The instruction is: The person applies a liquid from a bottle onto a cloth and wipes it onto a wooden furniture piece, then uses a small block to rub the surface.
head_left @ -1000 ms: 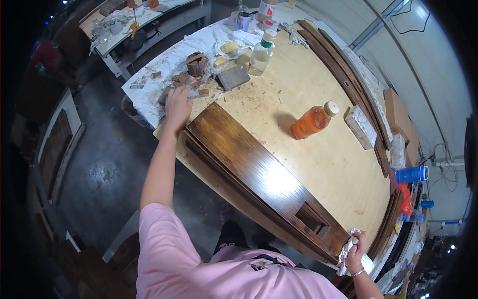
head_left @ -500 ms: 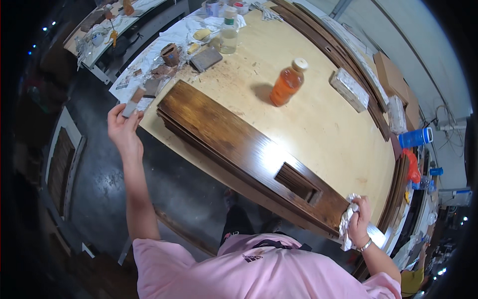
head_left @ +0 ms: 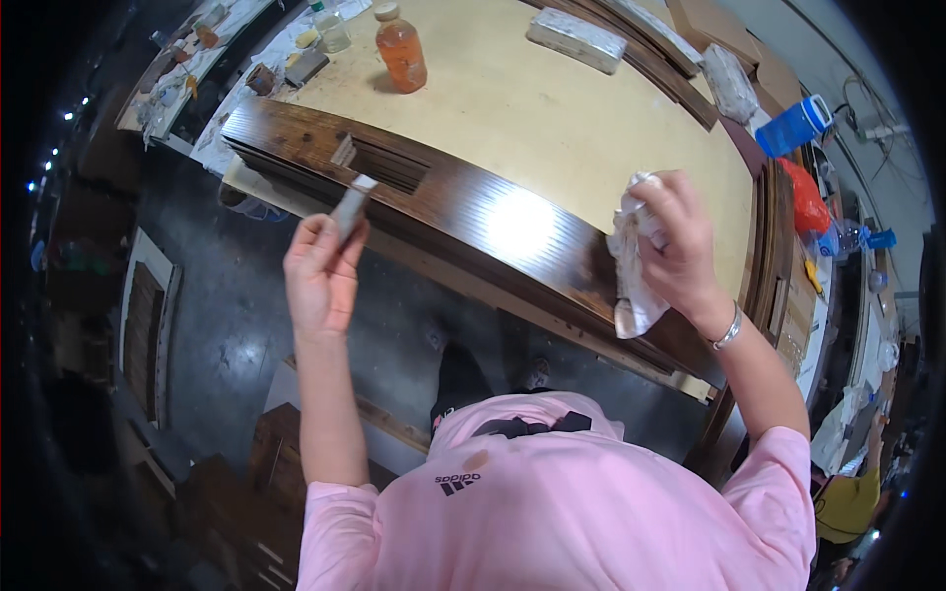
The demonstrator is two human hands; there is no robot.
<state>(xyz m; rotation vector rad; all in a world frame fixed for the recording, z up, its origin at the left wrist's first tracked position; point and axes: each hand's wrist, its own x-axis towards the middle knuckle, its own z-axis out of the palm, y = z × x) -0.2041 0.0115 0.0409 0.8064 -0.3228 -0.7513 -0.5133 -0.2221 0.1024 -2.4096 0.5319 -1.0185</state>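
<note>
In my left hand (head_left: 323, 276), a small flat grey block (head_left: 349, 209) with a pale tip is pinched between thumb and fingers. It is at the near edge of a dark brown, glossy wooden board (head_left: 463, 212), close to the board's rectangular slot (head_left: 389, 169). The board lies on a stack of similar boards along the table's near edge. My right hand (head_left: 680, 241) is closed on a crumpled white rag (head_left: 636, 286) with brownish stains, over the board's right part. Whether the rag touches the wood I cannot tell.
A bottle of orange liquid (head_left: 402, 54) stands on the pale table (head_left: 532, 128). Beyond it lies a wrapped block (head_left: 576, 41). Long dark boards (head_left: 660, 69) line the far side. A blue jug (head_left: 793, 126) and a red bag (head_left: 803, 195) are at the right.
The view has shifted right along the board, so the slot and bottle now appear farther left. My left hand has come near the slot. My right hand has raised the rag.
</note>
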